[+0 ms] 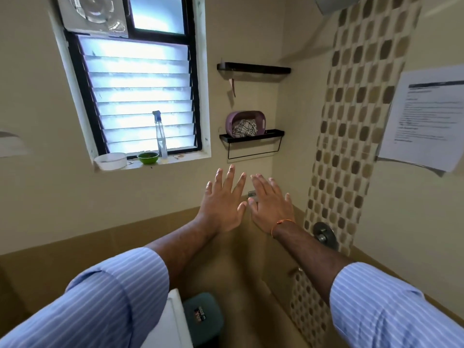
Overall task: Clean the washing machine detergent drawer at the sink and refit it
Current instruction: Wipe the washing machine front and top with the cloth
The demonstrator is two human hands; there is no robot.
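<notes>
Before window, both hands [247, 204] spread.

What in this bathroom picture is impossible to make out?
Head view only:
- Printed sheet: text too small and blurred to read.
- Fitting on the wall behind the right hand: mostly hidden.
- White appliance: cut off by the bottom edge and the left sleeve.
- Detergent drawer and sink: not in view.

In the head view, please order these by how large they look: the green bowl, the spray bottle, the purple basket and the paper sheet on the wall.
1. paper sheet
2. purple basket
3. spray bottle
4. green bowl

The sheet hangs nearer the camera, so its true rank is unsure; bottle and basket look close.
</notes>
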